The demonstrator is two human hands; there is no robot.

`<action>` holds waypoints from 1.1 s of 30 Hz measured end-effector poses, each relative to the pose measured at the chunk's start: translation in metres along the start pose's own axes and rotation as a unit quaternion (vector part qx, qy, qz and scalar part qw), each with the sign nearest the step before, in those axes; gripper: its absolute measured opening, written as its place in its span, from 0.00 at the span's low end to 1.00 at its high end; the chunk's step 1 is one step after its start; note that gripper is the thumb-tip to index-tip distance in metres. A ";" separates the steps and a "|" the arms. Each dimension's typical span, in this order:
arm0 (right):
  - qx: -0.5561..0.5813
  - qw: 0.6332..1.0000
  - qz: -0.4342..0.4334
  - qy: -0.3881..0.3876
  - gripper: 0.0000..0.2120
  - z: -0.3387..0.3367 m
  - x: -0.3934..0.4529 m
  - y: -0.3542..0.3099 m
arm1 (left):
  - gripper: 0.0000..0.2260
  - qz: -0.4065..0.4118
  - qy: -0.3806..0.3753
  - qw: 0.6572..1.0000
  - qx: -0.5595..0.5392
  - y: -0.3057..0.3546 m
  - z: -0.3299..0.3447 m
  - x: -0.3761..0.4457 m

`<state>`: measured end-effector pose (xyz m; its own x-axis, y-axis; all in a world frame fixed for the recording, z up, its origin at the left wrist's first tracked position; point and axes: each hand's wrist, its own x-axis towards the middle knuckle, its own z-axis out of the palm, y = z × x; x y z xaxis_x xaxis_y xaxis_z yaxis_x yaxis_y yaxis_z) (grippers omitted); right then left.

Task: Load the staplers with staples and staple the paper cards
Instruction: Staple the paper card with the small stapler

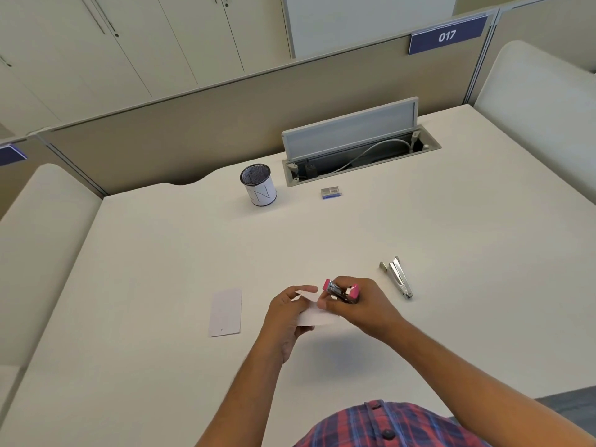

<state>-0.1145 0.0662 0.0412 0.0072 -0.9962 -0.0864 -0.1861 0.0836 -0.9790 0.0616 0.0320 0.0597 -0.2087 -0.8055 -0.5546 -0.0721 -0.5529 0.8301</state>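
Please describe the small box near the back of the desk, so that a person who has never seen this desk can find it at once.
Start at the open cable hatch at the back of the desk. Just in front of it lies a small flat box, to the right of the mesh pen cup. It is grey on top with a blue edge, and much smaller than the cup, far from the staplers and cards.

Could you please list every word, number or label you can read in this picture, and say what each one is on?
"017": white digits on the blue sign fixed to the top of the desk partition.
Large thin strokes on the white pen cup: they look like letters, perhaps an "N", but cannot be read surely.
Print on the small staple box: too small to read.
Blue sign at the left edge: no text visible.
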 end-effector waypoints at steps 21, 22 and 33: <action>0.067 0.986 0.001 0.154 0.09 -0.012 0.017 -0.023 | 0.08 0.117 0.044 0.990 -0.065 0.017 0.013 0.007; 0.068 0.985 0.015 0.158 0.08 -0.013 0.016 -0.025 | 0.08 0.119 0.042 0.989 -0.070 0.016 0.012 0.006; 0.086 0.992 0.045 0.083 0.20 -0.008 0.009 -0.040 | 0.09 0.130 0.002 0.984 -0.123 0.022 0.009 -0.006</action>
<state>-0.1146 0.0536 0.0812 -0.1671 -0.9733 -0.1572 -0.0077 0.1607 -0.9870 0.0522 0.0267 0.0819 -0.1854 -0.9273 -0.3252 0.2208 -0.3618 0.9057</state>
